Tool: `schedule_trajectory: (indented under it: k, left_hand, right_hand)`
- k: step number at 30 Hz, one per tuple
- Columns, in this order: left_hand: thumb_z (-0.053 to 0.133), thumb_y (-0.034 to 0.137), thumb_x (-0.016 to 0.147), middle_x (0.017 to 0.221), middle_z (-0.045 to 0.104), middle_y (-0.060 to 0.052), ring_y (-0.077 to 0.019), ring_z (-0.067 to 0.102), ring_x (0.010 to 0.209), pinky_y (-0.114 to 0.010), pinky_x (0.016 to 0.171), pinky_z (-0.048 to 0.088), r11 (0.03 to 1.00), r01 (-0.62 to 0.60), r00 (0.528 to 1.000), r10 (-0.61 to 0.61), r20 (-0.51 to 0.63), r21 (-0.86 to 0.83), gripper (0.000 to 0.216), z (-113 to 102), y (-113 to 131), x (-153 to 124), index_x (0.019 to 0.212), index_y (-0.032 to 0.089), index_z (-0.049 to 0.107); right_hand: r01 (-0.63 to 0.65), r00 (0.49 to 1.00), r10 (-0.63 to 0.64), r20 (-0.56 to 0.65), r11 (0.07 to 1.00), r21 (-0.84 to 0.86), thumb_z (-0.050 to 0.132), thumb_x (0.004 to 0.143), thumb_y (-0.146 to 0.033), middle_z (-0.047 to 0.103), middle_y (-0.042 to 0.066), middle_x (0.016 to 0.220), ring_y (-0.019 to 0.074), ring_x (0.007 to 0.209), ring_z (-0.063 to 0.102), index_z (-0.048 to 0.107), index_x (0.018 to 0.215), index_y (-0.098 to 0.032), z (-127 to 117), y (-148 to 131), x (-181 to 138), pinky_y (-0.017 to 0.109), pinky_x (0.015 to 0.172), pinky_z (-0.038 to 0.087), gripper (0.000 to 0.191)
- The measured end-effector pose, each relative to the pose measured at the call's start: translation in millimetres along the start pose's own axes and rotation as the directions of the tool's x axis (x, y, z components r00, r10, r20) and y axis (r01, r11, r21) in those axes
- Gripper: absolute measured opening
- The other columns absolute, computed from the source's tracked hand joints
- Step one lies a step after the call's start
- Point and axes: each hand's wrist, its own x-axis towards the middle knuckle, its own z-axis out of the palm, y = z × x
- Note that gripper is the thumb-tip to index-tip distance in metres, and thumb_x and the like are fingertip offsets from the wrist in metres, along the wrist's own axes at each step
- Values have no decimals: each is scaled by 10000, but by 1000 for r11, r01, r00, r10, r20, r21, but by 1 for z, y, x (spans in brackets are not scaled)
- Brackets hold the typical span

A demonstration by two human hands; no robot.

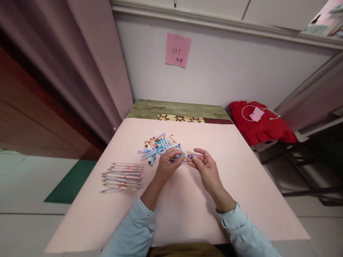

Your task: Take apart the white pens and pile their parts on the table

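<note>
My left hand [169, 163] is closed on a light blue pen part [178, 157], most of it hidden by the fingers. Facing it, my right hand [205, 165] pinches a small blue-violet pen piece [192, 156] between thumb and fingers. A narrow gap with something whitish in it lies between the two hands. Just beyond my left hand is a jumbled pile of pen parts [160, 141], with blue barrels, white thin tubes and brown and orange pieces. To the left, a row of pens [122, 176], whitish with reddish patterns and pointed tips, lies side by side.
Pale pink paper [241, 200] covers the table, leaving a green patterned strip [182, 107] bare at the back. On the wall is a pink note [178, 50]. A red cloth-covered stool [262, 125] with a white cable stands right; a curtain [99, 64] hangs left.
</note>
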Motion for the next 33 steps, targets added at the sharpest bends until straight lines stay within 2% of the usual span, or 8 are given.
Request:
schedule_trajectory:
  k: [3,6,19,26,30,33]
  left_hand:
    - [660,254,819,857,663,-36,-155,606,815,-272,735,468,994,-73,997,71,29,77,82,0,0,0,873,201,691]
    - [644,258,827,835,661,-30,-152,602,783,-268,711,465,987,-94,995,89,44,134,81,0,1,0,870,207,691]
    - [627,271,838,818,653,-31,-150,594,759,-261,677,455,985,-99,994,90,67,139,98,0,2,-1,880,205,688]
    - [640,273,835,787,649,-27,-148,591,738,-260,671,449,990,-89,993,80,87,110,91,-1,4,-1,858,203,693]
    - [666,318,823,765,658,-24,-143,584,706,-255,643,447,999,-28,998,27,50,29,132,0,1,-2,847,194,702]
    - [704,341,795,793,681,-29,-147,600,719,-254,642,458,995,49,999,-48,12,-85,168,2,-2,-3,870,191,718]
  right_hand:
    - [138,990,-137,20,985,-104,761,754,-424,704,15,802,159,738,695,617,954,-196,-1,-3,-1,338,763,591,336]
    - [215,977,-211,40,958,-190,742,770,-429,710,26,825,155,718,682,631,925,-194,0,-2,-2,327,728,586,302]
    - [303,952,-304,46,903,-303,709,802,-383,709,18,830,154,730,665,665,944,-214,0,1,1,332,757,573,226]
    - [236,971,-233,47,917,-321,738,770,-402,699,9,770,150,701,662,681,919,-197,-3,2,2,323,733,576,260]
    - [66,998,-64,13,985,-162,784,715,-428,702,13,760,142,679,678,675,904,-176,-4,1,4,305,711,588,334]
    - [-44,999,44,-2,998,-48,813,683,-415,711,20,761,128,668,682,677,876,-166,-2,4,4,269,693,591,344]
